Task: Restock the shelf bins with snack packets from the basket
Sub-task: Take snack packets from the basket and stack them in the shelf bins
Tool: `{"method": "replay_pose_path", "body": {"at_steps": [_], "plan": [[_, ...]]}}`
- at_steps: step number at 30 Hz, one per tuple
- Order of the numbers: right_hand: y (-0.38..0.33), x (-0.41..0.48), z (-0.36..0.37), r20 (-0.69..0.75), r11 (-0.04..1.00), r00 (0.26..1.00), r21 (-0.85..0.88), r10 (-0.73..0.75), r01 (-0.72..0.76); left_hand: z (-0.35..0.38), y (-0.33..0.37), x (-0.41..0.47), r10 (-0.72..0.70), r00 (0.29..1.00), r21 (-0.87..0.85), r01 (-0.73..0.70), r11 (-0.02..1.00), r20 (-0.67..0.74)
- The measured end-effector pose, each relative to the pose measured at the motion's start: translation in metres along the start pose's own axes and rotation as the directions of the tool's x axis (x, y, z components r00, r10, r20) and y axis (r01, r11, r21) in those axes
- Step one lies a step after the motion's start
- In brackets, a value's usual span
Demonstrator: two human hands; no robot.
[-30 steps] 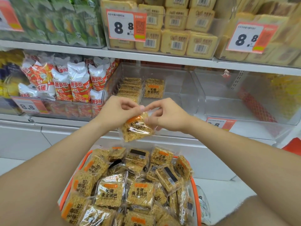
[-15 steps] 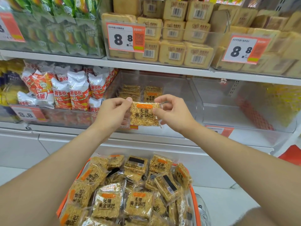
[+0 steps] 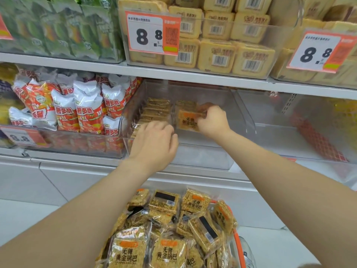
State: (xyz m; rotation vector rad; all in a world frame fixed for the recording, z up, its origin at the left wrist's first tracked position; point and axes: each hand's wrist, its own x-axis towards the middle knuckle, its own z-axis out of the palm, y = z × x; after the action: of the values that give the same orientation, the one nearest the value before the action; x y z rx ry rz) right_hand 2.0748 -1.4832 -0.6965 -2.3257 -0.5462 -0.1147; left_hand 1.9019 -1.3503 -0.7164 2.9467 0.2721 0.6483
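Clearly little is done: the clear bin (image 3: 243, 120) holds one row of packets (image 3: 154, 111) at its left and the start of a second. The right hand (image 3: 212, 122) pinches a snack packet (image 3: 188, 120) upright in that second row. The left hand (image 3: 154, 142) rests on the first row, but its grip is hidden and I cannot tell its state. The basket (image 3: 238, 246) below is heaped, so most of the restocking remains.

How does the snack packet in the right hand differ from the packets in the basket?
The snack packet pinched by the right hand stands roughly upright inside the clear shelf bin; the basket packets lie jumbled in the orange-rimmed basket. The snack packet shows its front label; some basket packets show a black back panel. Both share an orange strip and black characters.
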Motion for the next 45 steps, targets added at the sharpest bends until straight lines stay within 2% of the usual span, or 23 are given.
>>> {"method": "replay_pose_path", "body": {"at_steps": [5, 12, 17, 21, 29, 34, 36, 37, 40, 43, 44, 45], "plan": [[0.001, 0.034, 0.018, -0.010, 0.967, 0.995, -0.235, 0.097, -0.097, 0.005, -0.002, 0.007, 0.003, 0.997, 0.099, -0.011, 0.995, 0.080], [0.001, 0.049, 0.044, -0.076, 0.917, 0.977, -0.336, 0.199, -0.213, 0.009, -0.007, 0.010, 0.014, 0.997, 0.081, -0.020, 0.996, 0.072], [-0.008, 0.048, 0.047, -0.054, 0.950, 0.995, -0.296, 0.087, -0.100, 0.010, -0.008, 0.011, 0.008, 0.998, 0.079, -0.013, 0.997, 0.061], [-0.013, 0.039, 0.044, 0.063, 0.965, 0.995, -0.253, 0.079, -0.061, 0.010, -0.006, 0.011, 0.005, 0.998, 0.079, -0.010, 0.997, 0.057], [-0.011, 0.025, 0.027, 0.131, 0.968, 0.991, -0.249, 0.014, 0.019, 0.008, -0.007, 0.011, 0.015, 0.999, 0.075, -0.019, 0.997, 0.052], [-0.018, 0.004, 0.007, 0.129, 0.910, 0.974, -0.351, -0.186, 0.220, 0.000, -0.007, 0.010, 0.021, 1.000, 0.075, -0.020, 0.997, -0.018], [-0.023, -0.014, -0.004, 0.164, 0.812, 0.922, -0.436, -0.352, 0.388, -0.011, -0.001, 0.009, 0.033, 0.997, 0.116, -0.024, 0.993, -0.074], [-0.024, -0.025, -0.008, 0.168, 0.738, 0.871, -0.473, -0.461, 0.482, -0.017, 0.002, 0.008, 0.022, 0.998, 0.113, -0.014, 0.993, -0.065], [-0.021, -0.061, -0.018, 0.145, 0.539, 0.654, -0.450, -0.742, 0.712, -0.031, 0.009, 0.002, -0.033, 0.998, 0.054, 0.030, 0.998, 0.057], [-0.016, -0.096, -0.019, 0.260, 0.346, 0.447, -0.353, -0.856, 0.869, -0.037, 0.018, -0.006, 0.148, 0.963, 0.140, -0.182, 0.973, 0.225], [-0.016, -0.104, -0.017, 0.319, 0.316, 0.413, -0.314, -0.853, 0.895, -0.039, 0.021, -0.008, 0.191, 0.940, 0.178, -0.247, 0.952, 0.282], [-0.014, -0.110, -0.013, 0.383, 0.320, 0.415, -0.288, -0.825, 0.902, -0.039, 0.022, -0.010, 0.217, 0.922, 0.207, -0.291, 0.934, 0.320]]}}
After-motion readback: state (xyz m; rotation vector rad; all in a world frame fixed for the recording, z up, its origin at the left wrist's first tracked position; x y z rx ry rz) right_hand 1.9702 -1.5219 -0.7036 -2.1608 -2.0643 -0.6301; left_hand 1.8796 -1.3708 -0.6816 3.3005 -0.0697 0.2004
